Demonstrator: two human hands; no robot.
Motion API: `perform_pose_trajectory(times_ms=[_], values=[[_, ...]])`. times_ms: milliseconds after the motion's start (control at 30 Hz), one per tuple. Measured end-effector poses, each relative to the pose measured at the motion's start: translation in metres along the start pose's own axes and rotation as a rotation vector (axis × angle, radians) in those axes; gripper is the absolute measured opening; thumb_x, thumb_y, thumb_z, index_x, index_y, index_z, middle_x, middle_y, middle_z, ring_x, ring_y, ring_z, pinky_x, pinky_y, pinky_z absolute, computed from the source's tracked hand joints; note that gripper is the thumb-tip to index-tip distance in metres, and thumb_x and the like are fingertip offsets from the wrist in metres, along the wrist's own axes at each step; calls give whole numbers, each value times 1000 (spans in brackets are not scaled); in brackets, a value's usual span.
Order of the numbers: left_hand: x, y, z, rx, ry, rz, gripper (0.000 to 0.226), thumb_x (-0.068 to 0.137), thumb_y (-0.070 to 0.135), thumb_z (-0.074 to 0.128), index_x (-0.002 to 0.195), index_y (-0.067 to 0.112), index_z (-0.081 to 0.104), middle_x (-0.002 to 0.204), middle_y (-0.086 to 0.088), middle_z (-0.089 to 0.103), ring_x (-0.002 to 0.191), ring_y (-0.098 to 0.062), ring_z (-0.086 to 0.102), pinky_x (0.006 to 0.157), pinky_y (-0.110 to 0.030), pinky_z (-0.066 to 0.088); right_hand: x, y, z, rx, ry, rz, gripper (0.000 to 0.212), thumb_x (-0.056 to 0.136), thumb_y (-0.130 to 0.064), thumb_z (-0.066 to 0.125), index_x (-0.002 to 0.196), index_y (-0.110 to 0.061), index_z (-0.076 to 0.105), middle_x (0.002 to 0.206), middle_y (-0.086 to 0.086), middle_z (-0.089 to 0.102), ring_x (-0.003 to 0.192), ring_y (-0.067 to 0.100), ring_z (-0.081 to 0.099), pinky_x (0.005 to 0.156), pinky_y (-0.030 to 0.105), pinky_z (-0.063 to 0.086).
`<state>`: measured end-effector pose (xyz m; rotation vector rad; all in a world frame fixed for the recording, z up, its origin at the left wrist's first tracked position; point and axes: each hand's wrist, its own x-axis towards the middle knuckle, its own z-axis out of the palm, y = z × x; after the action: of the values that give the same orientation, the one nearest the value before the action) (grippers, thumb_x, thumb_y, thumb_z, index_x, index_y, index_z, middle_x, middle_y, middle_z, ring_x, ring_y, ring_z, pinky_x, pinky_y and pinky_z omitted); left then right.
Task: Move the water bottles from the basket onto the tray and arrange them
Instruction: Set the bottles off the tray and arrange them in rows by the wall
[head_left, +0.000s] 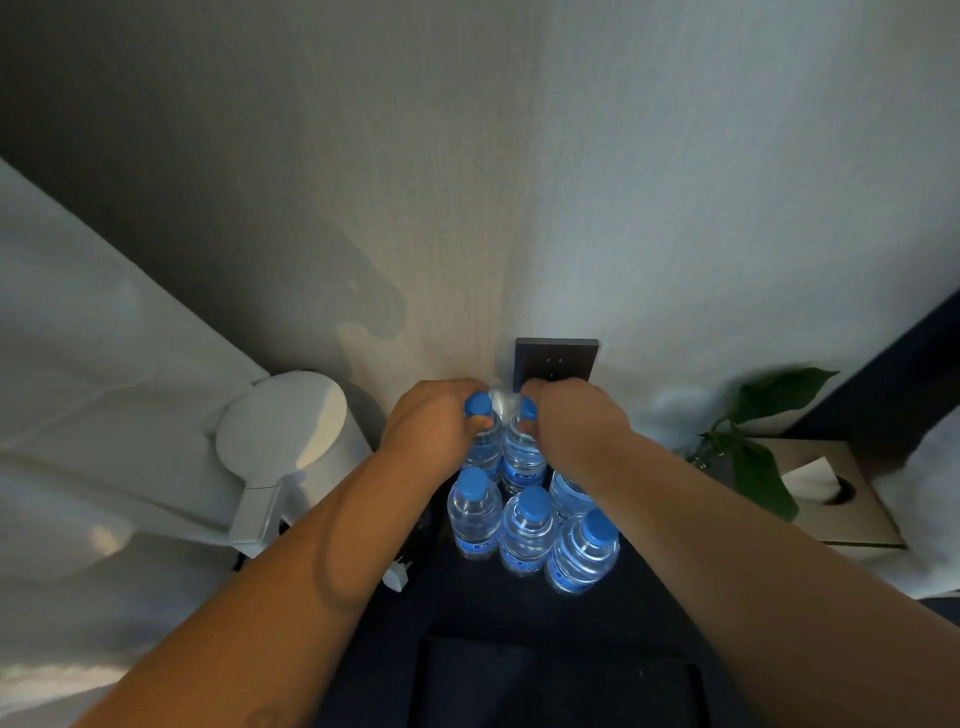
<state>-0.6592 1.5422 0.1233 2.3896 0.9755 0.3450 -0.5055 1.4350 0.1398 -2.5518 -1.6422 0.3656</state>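
Several clear water bottles with blue caps stand close together on a dark surface below the wall. My left hand (434, 428) grips the neck of the back left bottle (483, 449). My right hand (571, 423) grips the neck of the back right bottle (522, 460). In front of them stand three more bottles: one on the left (474, 514), one in the middle (527, 532) and one on the right (584, 553). Another bottle (569, 493) shows partly under my right forearm. A dark rimmed tray or basket edge (550, 654) lies nearer to me; which it is I cannot tell.
A white electric kettle (285, 447) stands at the left with its plug (397, 574) lying beside it. A dark wall socket (558, 364) sits just behind the hands. At the right are a green plant (763, 457) and a tissue box (826, 488).
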Motion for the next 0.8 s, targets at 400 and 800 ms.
perform_pose_trajectory(times_ms=[400, 800], values=[[5, 2, -1, -36, -59, -70, 34, 94, 24, 75, 128, 23, 72, 118, -4, 73, 102, -20, 64, 88, -30, 52, 1, -9, -7, -57, -56, 85, 44, 102, -51, 60, 120, -11, 64, 104, 7, 67, 90, 24, 61, 75, 33, 46], [-1, 1, 2, 22, 3, 42, 16, 94, 19, 72, 109, 14, 74, 97, -4, 74, 85, -22, 66, 75, -36, 56, -1, -1, -1, -55, 38, 24, 37, 103, -45, 61, 120, -12, 60, 110, 10, 69, 100, 30, 66, 73, 34, 44]])
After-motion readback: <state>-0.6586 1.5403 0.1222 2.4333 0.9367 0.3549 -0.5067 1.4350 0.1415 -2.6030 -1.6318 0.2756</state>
